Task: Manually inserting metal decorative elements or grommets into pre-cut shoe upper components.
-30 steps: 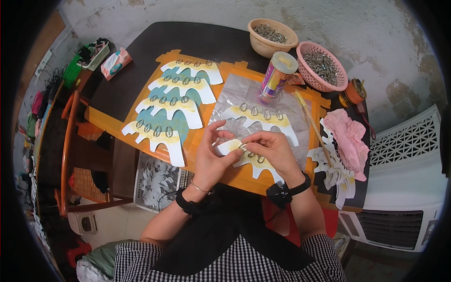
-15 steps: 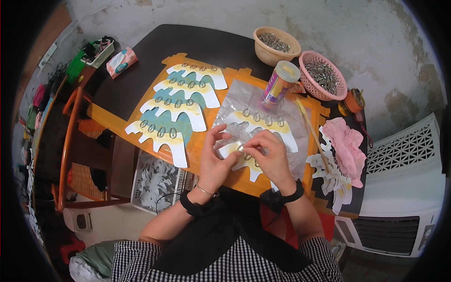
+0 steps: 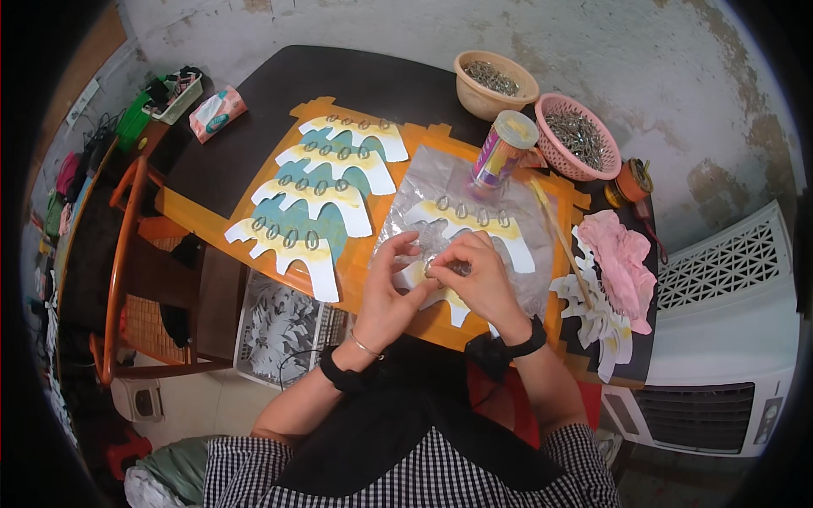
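The left hand (image 3: pixel 388 292) is held half open, with a wide gap between its thumb and its bent fingers. Its thumb is rested on the white piece (image 3: pixel 458 315), close to the other hand's fingertips. The right hand (image 3: pixel 478 275) is closed narrow, its thumb and first finger pinched on a small metal clip (image 3: pixel 429 268). Most of the clip is hidden, so how tightly it is gripped cannot be told.

The white piece is placed at the near side of the plastic sheet (image 3: pixel 405 196), under both hands, and is partly covered by them. Yellow can be seen on it. Just past it, another piece (image 3: pixel 517 250) is laid with four clips along its yellow edge. Four more pieces (image 3: pixel 319 273) are lined up on the left, each with clips on it. A tub (image 3: pixel 500 154) is stood behind the hands.
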Motion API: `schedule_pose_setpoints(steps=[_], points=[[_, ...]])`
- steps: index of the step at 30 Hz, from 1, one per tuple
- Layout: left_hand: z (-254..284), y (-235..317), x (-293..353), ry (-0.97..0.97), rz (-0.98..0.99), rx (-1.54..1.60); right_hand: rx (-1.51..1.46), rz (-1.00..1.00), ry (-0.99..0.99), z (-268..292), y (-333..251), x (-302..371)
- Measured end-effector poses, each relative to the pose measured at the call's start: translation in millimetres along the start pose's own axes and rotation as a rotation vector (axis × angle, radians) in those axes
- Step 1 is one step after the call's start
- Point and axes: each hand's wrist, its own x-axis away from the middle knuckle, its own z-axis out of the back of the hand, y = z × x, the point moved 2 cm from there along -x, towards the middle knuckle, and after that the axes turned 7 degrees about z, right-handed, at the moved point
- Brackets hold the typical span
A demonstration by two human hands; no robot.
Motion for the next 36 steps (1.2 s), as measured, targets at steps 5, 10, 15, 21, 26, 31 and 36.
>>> schedule_pose_setpoints(steps=[5,10,15,21,26,31,36], points=[[22.8,32.9,-11.0,-0.207,-0.011,-0.442,0.135,0.144,-0.102,-6.0,2.5,-6.1],[20.7,22.0,-23.4,-0.348,-0.226,-0.551,0.201,0.183,-0.132,-13.3,-3.0,-9.1],[23.3,8.6,-30.1,-0.401,-0.124,-0.282,0.171,0.202,-0.132,-12.5,-11.4,-8.4],[33.6,13.7,-32.1,-0.412,-0.190,-0.484,0.221,0.219,-0.153,-12.5,-13.1,-9.4],[34.4,12.5,-33.3,-0.396,-0.230,-0.496,0.234,0.273,-0.119,-10.3,-10.3,-11.8],[37.2,6.3,-33.8,-0.372,-0.223,-0.462,0.255,0.314,-0.107,-13.2,-12.7,-11.8],[35.0,9.6,-32.7,-0.368,-0.197,-0.537,0.267,0.307,-0.119,-15.4,-13.4,-9.4]])
